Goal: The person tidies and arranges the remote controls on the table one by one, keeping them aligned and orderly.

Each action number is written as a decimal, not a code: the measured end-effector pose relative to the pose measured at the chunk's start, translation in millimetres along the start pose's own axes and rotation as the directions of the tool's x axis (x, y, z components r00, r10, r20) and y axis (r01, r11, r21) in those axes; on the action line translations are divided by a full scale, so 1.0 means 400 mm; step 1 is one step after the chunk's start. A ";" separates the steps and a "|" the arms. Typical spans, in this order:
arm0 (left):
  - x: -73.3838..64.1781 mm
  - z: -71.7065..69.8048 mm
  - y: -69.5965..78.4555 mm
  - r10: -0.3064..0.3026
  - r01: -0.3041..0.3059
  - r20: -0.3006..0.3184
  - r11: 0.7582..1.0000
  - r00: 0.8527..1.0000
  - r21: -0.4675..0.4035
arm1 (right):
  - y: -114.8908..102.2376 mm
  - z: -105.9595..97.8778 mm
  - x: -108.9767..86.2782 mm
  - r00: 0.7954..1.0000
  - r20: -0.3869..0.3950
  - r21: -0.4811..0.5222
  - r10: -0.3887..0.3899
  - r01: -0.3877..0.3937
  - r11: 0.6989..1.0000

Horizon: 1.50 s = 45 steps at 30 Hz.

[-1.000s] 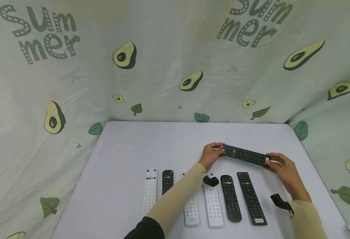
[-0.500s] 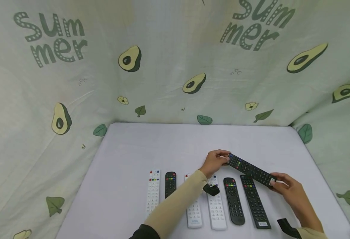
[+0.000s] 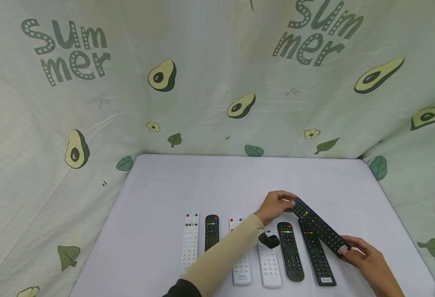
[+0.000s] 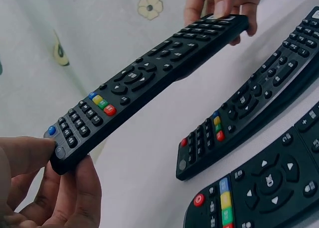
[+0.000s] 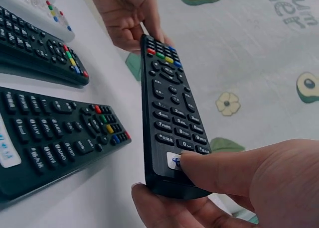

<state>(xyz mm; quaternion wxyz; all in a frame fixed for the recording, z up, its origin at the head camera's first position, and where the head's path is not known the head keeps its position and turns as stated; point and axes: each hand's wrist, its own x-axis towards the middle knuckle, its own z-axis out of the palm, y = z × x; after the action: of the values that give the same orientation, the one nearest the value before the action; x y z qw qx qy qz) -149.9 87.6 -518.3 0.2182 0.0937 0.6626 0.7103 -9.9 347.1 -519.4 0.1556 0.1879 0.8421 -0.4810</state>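
Observation:
A long black remote control [image 3: 323,229] with coloured buttons is held above the white table by both hands. My left hand [image 3: 276,205] pinches its far end, thumb on top and fingers beneath in the left wrist view. At its near end, my right hand [image 3: 367,260] grips it, the thumb [image 5: 219,168] on the white label. The remote slants down to the right and partly covers another black remote [image 3: 319,255], which lies on the table. From the left wrist view, a gap shows between the held remote [image 4: 149,78] and that lying remote [image 4: 239,108].
More remotes lie in a row to the left: a rounded black one [image 3: 290,252], white ones [image 3: 270,266] [image 3: 241,270] partly behind my left sleeve, a small black one [image 3: 212,229] and a white one [image 3: 190,243]. A printed cloth [image 3: 198,74] hangs behind the table [image 3: 187,177].
The held remote has swung from nearly crosswise to a steep slant, its right end coming down toward me. My right hand has moved nearer, my left hand slightly right and nearer.

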 end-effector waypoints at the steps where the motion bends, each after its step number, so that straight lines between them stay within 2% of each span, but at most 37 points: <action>1: 0.001 0.005 0.002 -0.004 0.004 0.008 1.000 1.000 0.002 | 0.005 0.000 -0.003 1.000 0.003 -0.015 0.006 -0.006 1.000; 5: 0.006 0.024 0.010 -0.017 0.016 0.023 0.999 1.000 0.034 | 0.026 0.002 -0.011 1.000 0.000 -0.070 0.008 -0.008 0.998; 13: 0.022 0.068 0.020 -0.034 0.031 0.018 0.991 0.999 0.130 | 0.044 -0.009 -0.021 0.999 0.026 -0.063 0.032 -0.030 0.998; 24: 0.039 0.122 0.015 -0.034 0.009 0.095 0.970 0.995 0.245 | 0.080 -0.016 -0.039 0.996 0.089 -0.194 0.009 0.009 0.981; 29: 0.051 0.139 0.012 -0.018 -0.020 0.124 0.953 0.992 0.304 | 0.088 -0.018 -0.044 0.995 0.093 -0.164 0.026 -0.010 0.986; 35: 0.065 0.159 0.008 -0.035 -0.016 0.141 0.938 0.989 0.347 | 0.100 -0.020 -0.048 0.993 0.099 -0.135 0.060 -0.046 0.990; 41: 0.079 0.178 -0.004 -0.050 -0.026 0.177 0.913 0.983 0.407 | 0.106 -0.020 -0.050 0.993 0.098 -0.103 0.071 -0.061 0.993; 45: 0.088 0.186 -0.010 -0.030 -0.089 0.235 0.872 0.972 0.481 | 0.110 -0.021 -0.051 0.991 0.110 -0.106 0.074 -0.062 0.992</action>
<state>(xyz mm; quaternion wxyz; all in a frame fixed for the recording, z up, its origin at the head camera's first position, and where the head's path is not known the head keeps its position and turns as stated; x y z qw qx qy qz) -149.0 170.0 -520.0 0.2534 0.2392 0.7884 0.5070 27.9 371.3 -539.3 0.2287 0.1807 0.8485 -0.4417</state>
